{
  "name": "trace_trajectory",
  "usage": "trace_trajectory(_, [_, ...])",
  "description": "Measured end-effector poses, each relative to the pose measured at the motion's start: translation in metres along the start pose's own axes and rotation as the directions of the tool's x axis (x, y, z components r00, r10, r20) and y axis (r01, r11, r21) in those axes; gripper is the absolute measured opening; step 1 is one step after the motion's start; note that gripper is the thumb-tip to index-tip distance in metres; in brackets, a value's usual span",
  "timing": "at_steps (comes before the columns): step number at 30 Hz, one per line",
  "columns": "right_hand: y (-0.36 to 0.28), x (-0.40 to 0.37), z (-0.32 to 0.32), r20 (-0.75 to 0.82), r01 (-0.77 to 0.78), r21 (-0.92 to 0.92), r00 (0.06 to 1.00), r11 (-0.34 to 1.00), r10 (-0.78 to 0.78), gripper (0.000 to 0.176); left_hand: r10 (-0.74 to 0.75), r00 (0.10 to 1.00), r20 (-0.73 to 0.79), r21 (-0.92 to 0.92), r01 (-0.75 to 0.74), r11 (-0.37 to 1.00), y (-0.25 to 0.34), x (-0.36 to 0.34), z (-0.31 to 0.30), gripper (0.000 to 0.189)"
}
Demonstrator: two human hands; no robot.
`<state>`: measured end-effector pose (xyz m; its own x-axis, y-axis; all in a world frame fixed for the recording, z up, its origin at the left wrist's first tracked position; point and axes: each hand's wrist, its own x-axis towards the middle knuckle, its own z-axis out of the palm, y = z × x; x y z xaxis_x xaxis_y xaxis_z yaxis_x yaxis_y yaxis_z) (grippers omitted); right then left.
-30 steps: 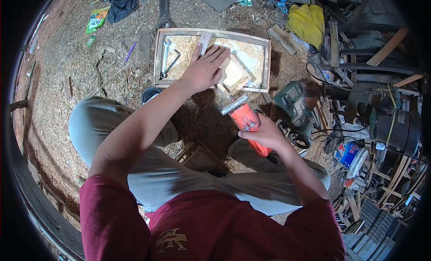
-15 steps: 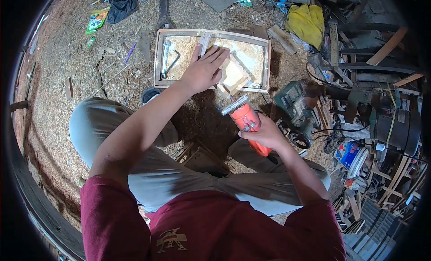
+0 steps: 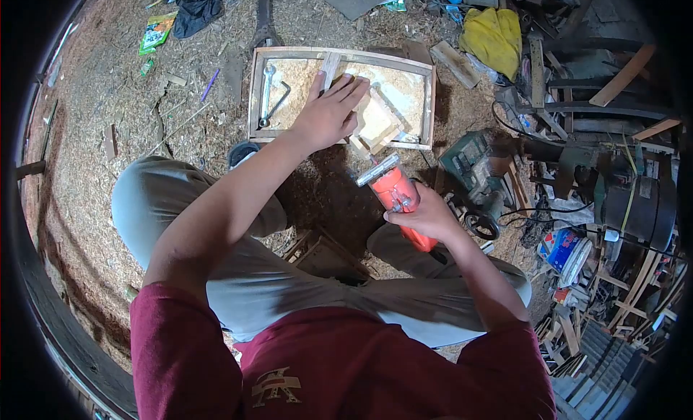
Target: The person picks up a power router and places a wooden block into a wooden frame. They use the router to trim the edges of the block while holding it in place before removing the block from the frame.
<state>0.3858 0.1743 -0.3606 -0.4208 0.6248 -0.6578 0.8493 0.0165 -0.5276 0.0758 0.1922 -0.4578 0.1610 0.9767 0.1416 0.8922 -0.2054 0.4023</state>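
Observation:
My left hand lies palm down with its fingers spread, over a shallow wooden box with sawdust inside. Its fingertips are at a narrow wooden strip that crosses the box's far side. Right of the fingers, a pale piece of wood with raised edges sits at an angle, its near corner reaching past the box's front side. My right hand is wrapped round an orange jigsaw. The saw's metal base plate faces that corner. A combination wrench and a hex key lie at the box's left end.
A green tool case stands right of the box. Beyond it are piled scrap wood, cables and a blue-and-white tub. A yellow cloth lies at the far right, a black bag at the far left. Sawdust covers the ground.

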Motion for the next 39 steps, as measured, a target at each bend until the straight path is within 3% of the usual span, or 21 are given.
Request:
trace_trajectory(3, [-0.001, -0.001, 0.0, -0.003, -0.002, -0.005, 1.0, 1.0, 0.002, 0.066, -0.004, 1.0, -0.003, -0.002, 0.004, 1.0, 0.0, 0.0, 0.001, 0.074])
trace_trajectory(6, [0.003, 0.0, 0.0, -0.017, 0.04, -0.095, 0.999, 0.995, -0.042, 0.078, 0.003, 1.0, -0.015, -0.008, -0.003, 1.0, 0.0, 0.0, 0.001, 0.074])
trace_trajectory(39, [-0.01, -0.003, -0.006, 0.003, 0.015, -0.013, 1.0, 1.0, -0.015, 0.067, -0.004, 1.0, -0.01, -0.024, 0.004, 1.0, 0.001, 0.0, -0.001, 0.073])
